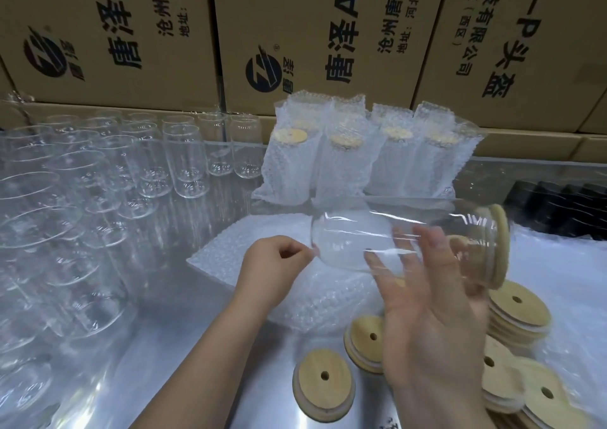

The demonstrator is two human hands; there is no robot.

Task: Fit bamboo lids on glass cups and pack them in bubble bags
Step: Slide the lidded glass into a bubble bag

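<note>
My right hand holds a clear glass cup on its side, base pointing left. A bamboo lid sits on the cup's mouth at the right. My left hand pinches the edge of a bubble bag that lies on a flat stack of bubble bags, just left of the cup's base. Loose bamboo lids with a centre hole lie in front and to the right.
Many bare glass cups stand in rows on the left half of the metal table. Several bagged, lidded cups stand at the back centre. Printed cardboard boxes wall the rear. Black items sit far right.
</note>
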